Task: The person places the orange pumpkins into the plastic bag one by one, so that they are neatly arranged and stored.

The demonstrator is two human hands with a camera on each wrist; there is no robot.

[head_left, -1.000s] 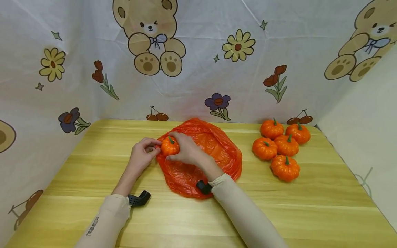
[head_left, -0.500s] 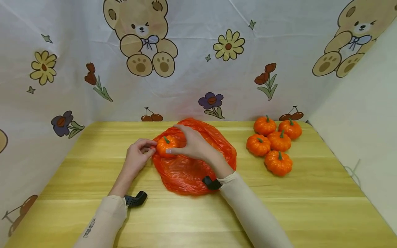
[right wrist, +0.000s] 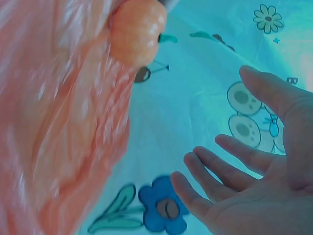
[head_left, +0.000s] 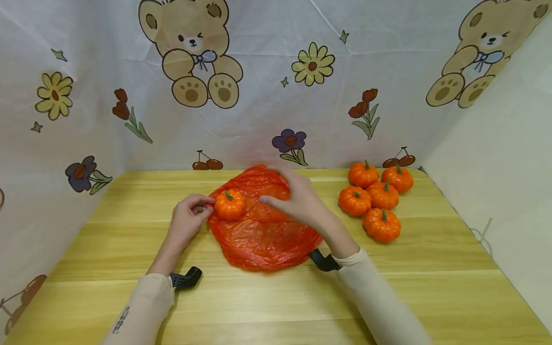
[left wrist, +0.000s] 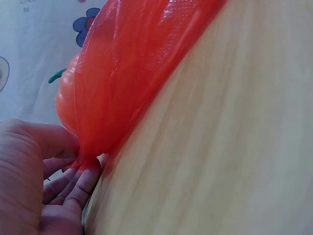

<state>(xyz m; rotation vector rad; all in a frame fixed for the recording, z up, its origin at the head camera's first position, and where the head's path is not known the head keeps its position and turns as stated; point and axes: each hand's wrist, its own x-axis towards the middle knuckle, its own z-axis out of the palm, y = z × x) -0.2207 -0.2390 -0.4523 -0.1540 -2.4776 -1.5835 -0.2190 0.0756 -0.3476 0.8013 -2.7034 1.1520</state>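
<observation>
A red plastic bag (head_left: 267, 239) lies spread on the table, with one small orange pumpkin (head_left: 230, 205) resting at its left side. My left hand (head_left: 188, 216) pinches the bag's left edge between thumb and fingers; the left wrist view shows the gathered film of the bag (left wrist: 122, 83) in that pinch, with the pumpkin (left wrist: 67, 100) partly behind it. Over the right part of the bag hovers my right hand (head_left: 299, 199), its fingers spread and holding nothing. In the right wrist view the right hand (right wrist: 254, 181) is apart from the pumpkin (right wrist: 138, 33).
Several more small pumpkins (head_left: 381, 196) with green stems stand clustered on the right of the wooden table (head_left: 276, 306). A printed cloth (head_left: 258, 110) with bears and flowers hangs behind the table's back edge. A pale wall (head_left: 496, 158) rises on the right.
My right hand has let go of the pumpkin and moved right, leaving it on the bag's left side. The left hand keeps its pinch on the bag. The head view has shifted slightly.
</observation>
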